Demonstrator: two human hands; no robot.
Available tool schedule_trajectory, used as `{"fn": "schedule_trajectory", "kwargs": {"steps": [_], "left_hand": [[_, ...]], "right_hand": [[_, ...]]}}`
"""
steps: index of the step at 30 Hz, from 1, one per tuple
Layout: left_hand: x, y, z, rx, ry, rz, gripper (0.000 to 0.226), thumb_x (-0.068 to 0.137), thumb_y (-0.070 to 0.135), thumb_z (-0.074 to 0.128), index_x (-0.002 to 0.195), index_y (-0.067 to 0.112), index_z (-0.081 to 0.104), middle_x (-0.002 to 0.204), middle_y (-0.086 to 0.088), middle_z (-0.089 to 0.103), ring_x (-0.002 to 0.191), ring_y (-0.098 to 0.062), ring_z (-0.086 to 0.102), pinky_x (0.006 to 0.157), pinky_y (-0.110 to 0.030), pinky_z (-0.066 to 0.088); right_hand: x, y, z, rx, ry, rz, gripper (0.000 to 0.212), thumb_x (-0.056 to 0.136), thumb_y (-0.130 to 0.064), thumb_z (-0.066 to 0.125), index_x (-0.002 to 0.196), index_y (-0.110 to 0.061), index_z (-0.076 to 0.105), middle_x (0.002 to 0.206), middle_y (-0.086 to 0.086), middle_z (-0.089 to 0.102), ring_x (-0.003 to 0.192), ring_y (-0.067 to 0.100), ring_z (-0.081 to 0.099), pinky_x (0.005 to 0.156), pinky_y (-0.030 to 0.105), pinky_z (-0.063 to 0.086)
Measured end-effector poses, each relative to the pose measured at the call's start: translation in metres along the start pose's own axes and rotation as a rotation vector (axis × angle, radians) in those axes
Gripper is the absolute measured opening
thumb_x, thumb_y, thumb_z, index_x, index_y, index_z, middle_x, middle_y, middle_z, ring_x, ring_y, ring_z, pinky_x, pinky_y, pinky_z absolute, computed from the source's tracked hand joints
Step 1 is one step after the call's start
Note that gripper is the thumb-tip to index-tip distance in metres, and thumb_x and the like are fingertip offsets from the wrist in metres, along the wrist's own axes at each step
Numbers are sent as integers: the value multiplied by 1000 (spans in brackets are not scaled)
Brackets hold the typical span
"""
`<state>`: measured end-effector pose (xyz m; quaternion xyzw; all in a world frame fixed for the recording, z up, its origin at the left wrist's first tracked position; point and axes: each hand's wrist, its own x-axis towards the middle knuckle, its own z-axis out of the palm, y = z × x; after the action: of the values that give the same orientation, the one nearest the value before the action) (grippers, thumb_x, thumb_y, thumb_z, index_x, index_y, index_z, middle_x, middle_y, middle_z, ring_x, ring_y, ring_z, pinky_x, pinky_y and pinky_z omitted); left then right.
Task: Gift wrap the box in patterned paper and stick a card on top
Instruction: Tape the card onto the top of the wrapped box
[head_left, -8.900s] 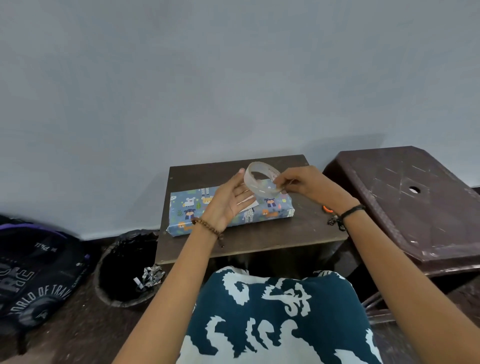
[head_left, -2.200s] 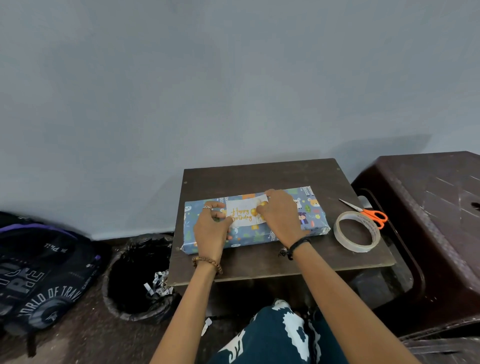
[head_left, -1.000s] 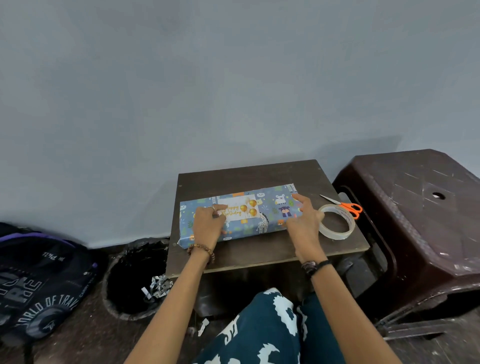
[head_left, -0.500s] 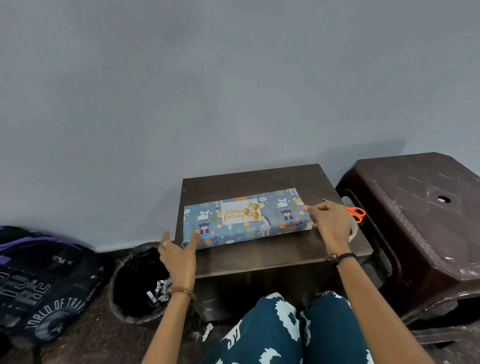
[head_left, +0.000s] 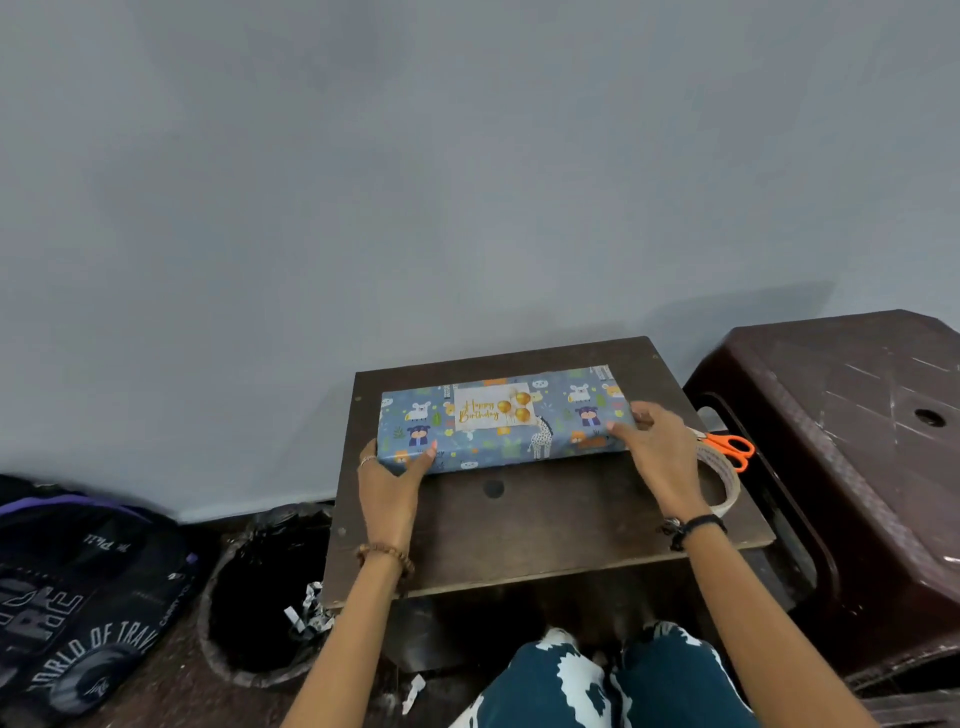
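— Where is the box (head_left: 498, 423) right now?

— It lies flat on the dark brown worktop (head_left: 540, 519), toward the far edge, its long side running from left to right. It is wrapped in blue patterned paper with little animals printed on it.

— And the card (head_left: 491, 407)?

— On top of the box, a bit left of the middle. It is white, with "Happy Birthday" in gold script and gold balloons.

— What are the hands doing?

— The left hand (head_left: 389, 480) grips the near left corner of the box: the thumb lies on top and the fingers curl round the end. The right hand (head_left: 654, 452) holds the right end, thumb on the top face and fingers wrapped over the end. So both sets of fingers are clamped on the box, one at each end.

— Anything else on the worktop?

— A roll of clear tape (head_left: 719, 480) near the right edge, partly hidden behind the right wrist. Orange-handled scissors (head_left: 727, 449) lie just beyond it, at the right edge.

— And around it?

— A dark plastic stool (head_left: 852, 441) stands to the right. On the floor at the left there is a bin (head_left: 260, 592) lined with a black bag, with paper scraps in it, and a black backpack (head_left: 78, 597) further left.
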<state>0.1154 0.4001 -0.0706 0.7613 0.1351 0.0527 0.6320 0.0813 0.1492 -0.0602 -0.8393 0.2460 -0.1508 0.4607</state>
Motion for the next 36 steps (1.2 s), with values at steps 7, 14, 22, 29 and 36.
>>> {"fn": "schedule_trajectory", "kwargs": {"steps": [7, 14, 22, 29, 36], "left_hand": [[16, -1, 16, -30, -42, -15, 53, 78, 14, 73, 123, 8, 45, 105, 0, 53, 96, -13, 53, 78, -24, 43], [15, -17, 3, -3, -60, -57, 76, 79, 21, 73, 141, 9, 31, 125, -1, 52, 116, -14, 48, 93, -25, 37], [-18, -12, 1, -29, 8, -20, 41, 86, 9, 64, 121, 18, 44, 138, -8, 44, 127, -19, 43, 101, -29, 35], [-80, 0, 28, 21, 39, 32, 53, 89, 7, 58, 137, 12, 37, 142, -2, 28, 125, -13, 40, 99, -18, 25], [-100, 9, 59, -70, -234, -3, 29, 90, 5, 55, 113, 23, 51, 115, 6, 52, 112, -8, 49, 91, -18, 35]], "right_hand": [[-59, 4, 46, -365, -72, -569, 41, 95, -39, 35, 109, -13, 63, 110, 2, 59, 101, 18, 57, 87, 31, 48], [-85, 32, 57, -772, -267, -337, 76, 98, -50, 3, 123, -7, 59, 131, 16, 56, 121, 30, 54, 95, 52, 43], [-80, 21, 16, 250, -242, 14, 22, 92, -7, 54, 103, -19, 69, 113, -3, 62, 111, 11, 56, 90, 12, 38], [-87, -6, -4, 630, -284, 289, 6, 79, -16, 71, 78, -21, 73, 78, -12, 72, 85, 1, 61, 76, 16, 45], [-79, -6, 5, 695, -263, 340, 8, 73, -16, 76, 67, -17, 72, 69, -4, 66, 76, 12, 55, 82, 32, 44]]}}
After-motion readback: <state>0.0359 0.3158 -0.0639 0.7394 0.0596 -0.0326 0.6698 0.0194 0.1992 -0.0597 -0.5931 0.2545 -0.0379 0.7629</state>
